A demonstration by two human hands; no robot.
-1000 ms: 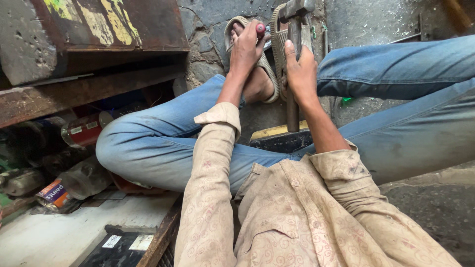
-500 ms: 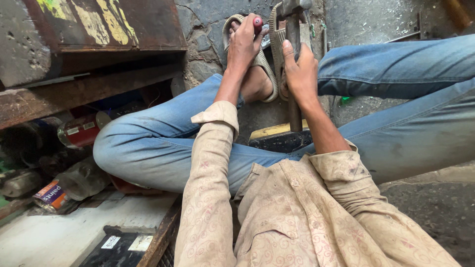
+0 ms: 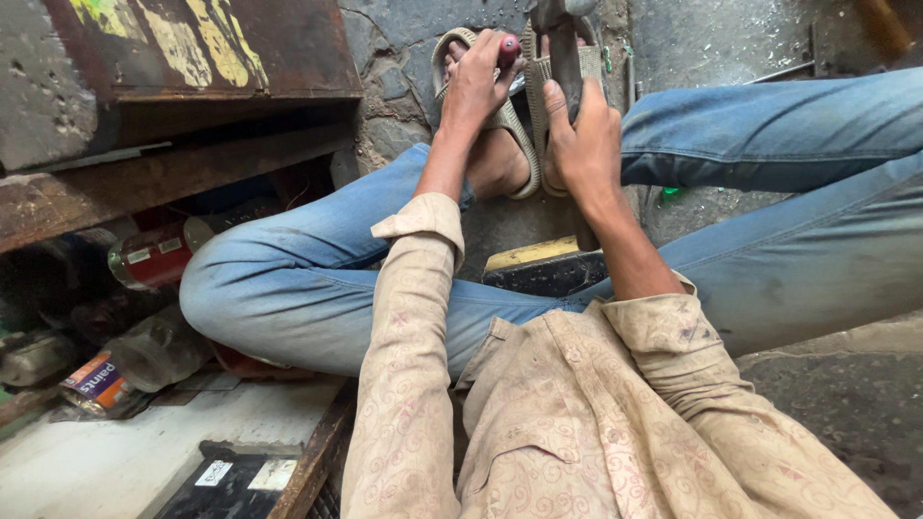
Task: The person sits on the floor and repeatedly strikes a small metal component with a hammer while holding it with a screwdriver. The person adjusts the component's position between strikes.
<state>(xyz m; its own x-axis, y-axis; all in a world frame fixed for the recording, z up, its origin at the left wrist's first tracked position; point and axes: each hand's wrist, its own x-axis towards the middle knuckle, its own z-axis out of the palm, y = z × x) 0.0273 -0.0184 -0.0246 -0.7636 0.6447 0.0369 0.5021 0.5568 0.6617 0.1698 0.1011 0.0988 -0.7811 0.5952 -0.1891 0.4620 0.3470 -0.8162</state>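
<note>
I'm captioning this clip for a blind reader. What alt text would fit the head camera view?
Seen from above, a seated person's left hand grips a red-tipped tool while the right hand holds an upright metal bar, both by sandalled feet. Blue-jeaned legs are folded on stone ground, beside a rusty shelf with cans beneath.

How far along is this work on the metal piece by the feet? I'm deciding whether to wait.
Set up: the upright metal bar stands between the sandalled feet. In hand: the right hand grips the bar, while the left hand works a red-handled tool beside it. What remains cannot be told; the bar's top is cut off by the frame.
</note>
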